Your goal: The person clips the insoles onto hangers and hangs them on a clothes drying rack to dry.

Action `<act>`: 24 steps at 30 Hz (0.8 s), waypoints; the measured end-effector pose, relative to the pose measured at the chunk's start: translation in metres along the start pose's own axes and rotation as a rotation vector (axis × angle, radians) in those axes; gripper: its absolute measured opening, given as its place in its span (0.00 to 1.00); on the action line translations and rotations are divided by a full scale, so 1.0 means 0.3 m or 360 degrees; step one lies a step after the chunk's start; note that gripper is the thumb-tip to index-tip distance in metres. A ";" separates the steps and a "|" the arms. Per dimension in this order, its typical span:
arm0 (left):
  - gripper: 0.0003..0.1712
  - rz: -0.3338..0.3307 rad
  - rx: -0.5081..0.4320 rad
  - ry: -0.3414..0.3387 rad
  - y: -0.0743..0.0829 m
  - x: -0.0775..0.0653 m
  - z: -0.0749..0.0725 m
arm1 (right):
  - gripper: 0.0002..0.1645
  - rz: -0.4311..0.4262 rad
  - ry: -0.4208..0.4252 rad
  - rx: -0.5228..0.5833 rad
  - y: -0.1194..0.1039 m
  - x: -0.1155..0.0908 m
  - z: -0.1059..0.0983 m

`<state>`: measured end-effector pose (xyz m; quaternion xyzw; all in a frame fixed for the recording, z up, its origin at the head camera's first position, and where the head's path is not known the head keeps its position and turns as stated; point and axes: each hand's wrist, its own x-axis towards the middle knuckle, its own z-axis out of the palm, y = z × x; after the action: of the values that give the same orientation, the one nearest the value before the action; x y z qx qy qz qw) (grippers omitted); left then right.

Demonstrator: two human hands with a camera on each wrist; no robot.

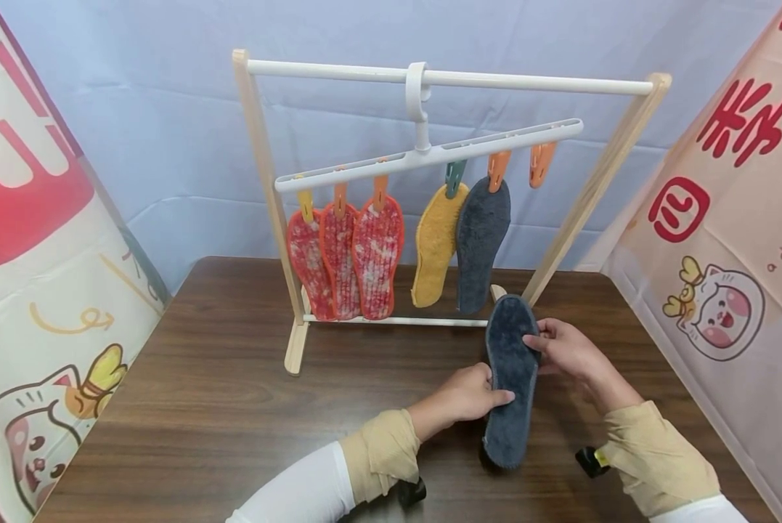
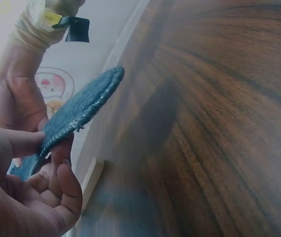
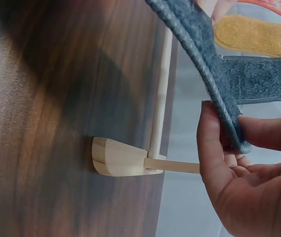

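Note:
A dark grey fuzzy insole (image 1: 512, 378) is held between both hands, in front of the rack's right leg. My left hand (image 1: 465, 394) pinches its left edge around the middle, thumb on the upper face. Higher up, my right hand (image 1: 570, 352) pinches the right edge between thumb and fingers. The right wrist view shows that hand (image 3: 259, 173) gripping near one end of the insole (image 3: 204, 64). From a white hanger (image 1: 423, 155) hang several red patterned insoles (image 1: 377, 258), a yellow insole (image 1: 438, 247) and another grey insole (image 1: 482, 247). An orange clip (image 1: 542, 164) at the right end holds nothing.
The hanger hooks over the white top bar (image 1: 338, 72) of a wooden rack and tilts up to the right. The rack's feet (image 1: 297, 347) stand on a dark wood table (image 1: 234, 421). Printed cloths (image 1: 724, 218) flank both sides.

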<state>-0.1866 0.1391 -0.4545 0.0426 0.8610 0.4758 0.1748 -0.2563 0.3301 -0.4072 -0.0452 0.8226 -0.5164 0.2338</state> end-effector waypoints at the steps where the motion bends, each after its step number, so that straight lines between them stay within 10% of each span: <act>1: 0.17 0.0003 -0.0003 0.0003 0.002 0.001 -0.002 | 0.25 0.0000 0.0002 -0.0003 -0.003 0.000 -0.001; 24: 0.13 0.0043 -0.0121 0.0019 0.033 0.016 -0.039 | 0.25 -0.0106 0.0041 -0.0026 -0.074 -0.011 -0.023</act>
<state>-0.1961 0.1361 -0.4419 0.0447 0.8427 0.5106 0.1646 -0.2600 0.3265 -0.3844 -0.0679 0.8278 -0.5176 0.2054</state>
